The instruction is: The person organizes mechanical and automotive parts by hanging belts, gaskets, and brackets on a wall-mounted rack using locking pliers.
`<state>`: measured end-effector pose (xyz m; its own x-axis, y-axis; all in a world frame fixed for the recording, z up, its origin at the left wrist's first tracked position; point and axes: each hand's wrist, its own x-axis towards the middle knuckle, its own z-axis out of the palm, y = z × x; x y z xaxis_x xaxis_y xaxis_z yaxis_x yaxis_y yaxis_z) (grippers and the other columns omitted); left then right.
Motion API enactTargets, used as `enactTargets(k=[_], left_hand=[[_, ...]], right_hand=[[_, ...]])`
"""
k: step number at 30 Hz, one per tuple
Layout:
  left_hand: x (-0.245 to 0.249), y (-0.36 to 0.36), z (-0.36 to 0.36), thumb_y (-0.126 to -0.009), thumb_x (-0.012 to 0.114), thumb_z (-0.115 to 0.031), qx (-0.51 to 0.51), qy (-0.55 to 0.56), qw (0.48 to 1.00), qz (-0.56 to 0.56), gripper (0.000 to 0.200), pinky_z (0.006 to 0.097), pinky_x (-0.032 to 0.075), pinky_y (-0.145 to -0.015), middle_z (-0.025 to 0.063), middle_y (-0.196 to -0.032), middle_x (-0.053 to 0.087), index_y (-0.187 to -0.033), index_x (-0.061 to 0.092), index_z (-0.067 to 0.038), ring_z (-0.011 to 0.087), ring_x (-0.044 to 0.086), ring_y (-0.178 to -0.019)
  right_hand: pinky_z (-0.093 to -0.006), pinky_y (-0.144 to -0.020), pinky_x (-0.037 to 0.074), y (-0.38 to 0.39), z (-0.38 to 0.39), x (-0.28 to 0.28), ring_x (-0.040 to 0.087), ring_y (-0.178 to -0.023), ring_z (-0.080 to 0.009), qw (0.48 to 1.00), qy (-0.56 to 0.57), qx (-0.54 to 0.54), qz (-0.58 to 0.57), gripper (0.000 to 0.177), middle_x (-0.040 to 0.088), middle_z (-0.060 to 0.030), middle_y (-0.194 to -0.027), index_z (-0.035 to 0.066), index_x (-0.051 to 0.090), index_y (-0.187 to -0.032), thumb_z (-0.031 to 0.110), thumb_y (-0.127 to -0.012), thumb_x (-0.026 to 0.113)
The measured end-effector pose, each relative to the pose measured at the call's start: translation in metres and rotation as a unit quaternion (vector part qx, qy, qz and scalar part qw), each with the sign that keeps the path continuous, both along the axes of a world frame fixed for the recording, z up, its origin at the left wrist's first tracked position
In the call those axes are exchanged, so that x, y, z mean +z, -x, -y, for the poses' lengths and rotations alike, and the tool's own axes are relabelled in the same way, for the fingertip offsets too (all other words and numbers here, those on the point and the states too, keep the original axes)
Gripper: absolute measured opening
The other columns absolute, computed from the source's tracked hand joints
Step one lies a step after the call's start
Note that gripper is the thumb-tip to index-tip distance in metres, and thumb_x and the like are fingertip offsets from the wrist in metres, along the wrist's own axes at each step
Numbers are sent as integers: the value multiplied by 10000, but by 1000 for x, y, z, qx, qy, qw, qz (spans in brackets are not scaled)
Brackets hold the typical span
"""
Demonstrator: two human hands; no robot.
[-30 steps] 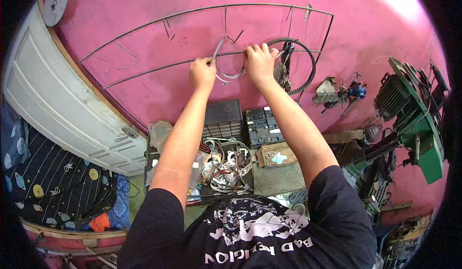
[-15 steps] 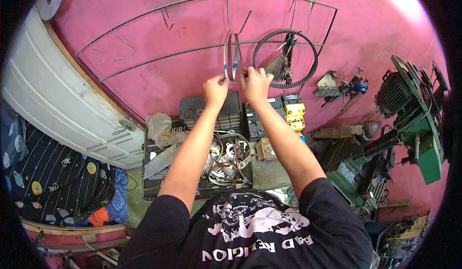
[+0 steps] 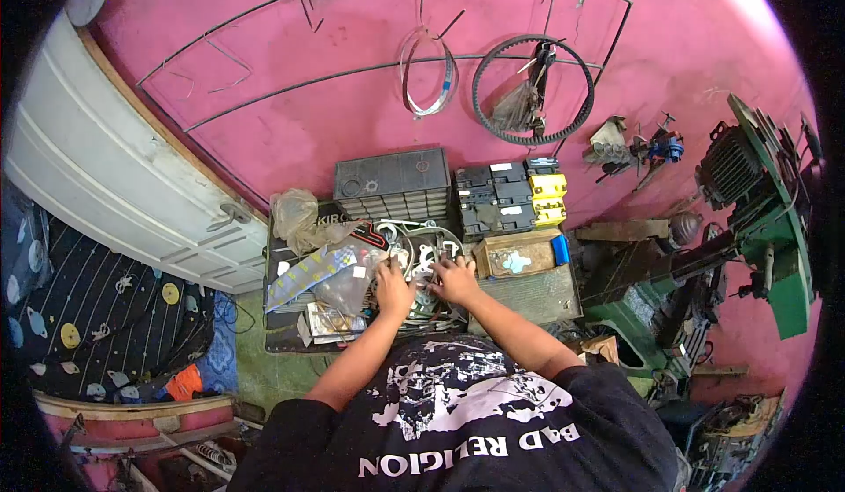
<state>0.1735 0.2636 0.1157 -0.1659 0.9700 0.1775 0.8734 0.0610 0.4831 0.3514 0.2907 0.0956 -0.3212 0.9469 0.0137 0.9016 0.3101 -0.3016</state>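
A loose pile of pale brackets, rings and thin looped bands lies on the bench in front of me. My left hand reaches into the pile's left side, fingers extended and apart, their tips partly lost among the parts. On the pile's right side is my right hand, fingers spread over the pieces, with no held thing visible. Above, on the pink wall, thin brown and white loop bands with a blue mark hang from the wire rack. A black toothed belt hangs right of them.
Behind the pile stand a dark ribbed case and several black and yellow battery boxes. Plastic bags lie left. A wooden box sits right. Farther right is a green machine; a white door is at left.
Both hands have left the hanging bands on the wall and come down to the pile on the bench. The bands now hang free, turned more face-on. The view has tilted slightly.
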Motion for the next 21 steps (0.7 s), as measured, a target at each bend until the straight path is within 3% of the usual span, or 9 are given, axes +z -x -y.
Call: enactTargets(k=[2, 6, 7, 8, 12, 13, 16, 18, 21], left_hand=[[-5, 10, 3, -798, 739, -153, 30, 26, 999, 6, 399, 494, 504, -970, 206, -1293, 501, -1180, 690, -48, 415, 498, -1231], [-3, 24, 5, -806, 742, -211, -117, 44, 991, -46, 290, 471, 493, -974, 155, -1277, 539, -1074, 756, -104, 372, 513, -1205], [-3, 26, 10, -803, 741, -226, -180, 47, 979, -83, 276, 461, 486, -984, 135, -1294, 551, -1051, 762, -107, 371, 529, -1177], [-4, 28, 13, -800, 740, -241, -242, 50, 962, -118, 264, 450, 479, -993, 116, -1311, 564, -1027, 769, -111, 369, 544, -1148], [29, 45, 12, -825, 741, -268, -251, 124, 958, -60, 223, 441, 476, -973, 83, -1095, 696, -986, 776, -118, 310, 585, -1089], [36, 55, 7, -836, 737, -226, -235, 40, 970, -37, 187, 449, 478, -945, 77, -1025, 728, -987, 771, -121, 295, 610, -1013], [53, 93, 4, -811, 777, -226, -184, 14, 981, 51, 118, 448, 453, -917, 75, -937, 744, -895, 788, -144, 289, 613, -944], [78, 102, 6, -806, 787, -217, -178, 3, 982, 70, 121, 444, 451, -914, 74, -922, 744, -887, 787, -127, 288, 613, -926], [105, 94, 7, -799, 799, -203, -171, -13, 978, 119, 135, 439, 445, -921, 71, -904, 743, -882, 783, -97, 285, 613, -906]], right_hand=[[-612, -970, 367, 2, 2, 3, 529, -1205, -323, 992, -16, 119, 26, 519, 671, -62, -1214, 244, 685, -1279, 510, -836, 727], [-597, -955, 366, 17, 11, -9, 524, -1178, -293, 982, 2, 169, 88, 435, 651, 0, -1232, 245, 710, -1201, 448, -816, 734], [-555, -912, 363, 18, 14, -13, 534, -1157, -254, 984, -38, 169, 50, 236, 674, 3, -1127, 187, 741, -1055, 321, -880, 656], [-555, -912, 363, 16, 13, -17, 534, -1157, -254, 984, -38, 168, 51, 236, 674, 3, -1127, 187, 741, -1055, 321, -880, 656], [-534, -879, 339, 1, 5, 5, 558, -1069, -218, 985, -36, 167, -31, 121, 718, 29, -936, 204, 749, -934, 227, -843, 672], [-530, -887, 329, -4, 1, 18, 562, -1063, -220, 989, -42, 134, -46, 107, 726, 35, -927, 215, 756, -922, 221, -838, 689], [-514, -904, 301, -35, -13, 60, 569, -1045, -221, 987, -61, 66, -133, 88, 741, 61, -935, 254, 774, -902, 214, -831, 740], [-505, -903, 294, -51, -18, 81, 561, -1064, -223, 984, -62, 38, -164, 70, 741, 67, -944, 262, 782, -908, 239, -847, 757], [-513, -923, 295, -54, -8, 105, 555, -1109, -229, 988, -29, 53, -139, 224, 734, 47, -1031, 270, 761, -1061, 268, -837, 768]])
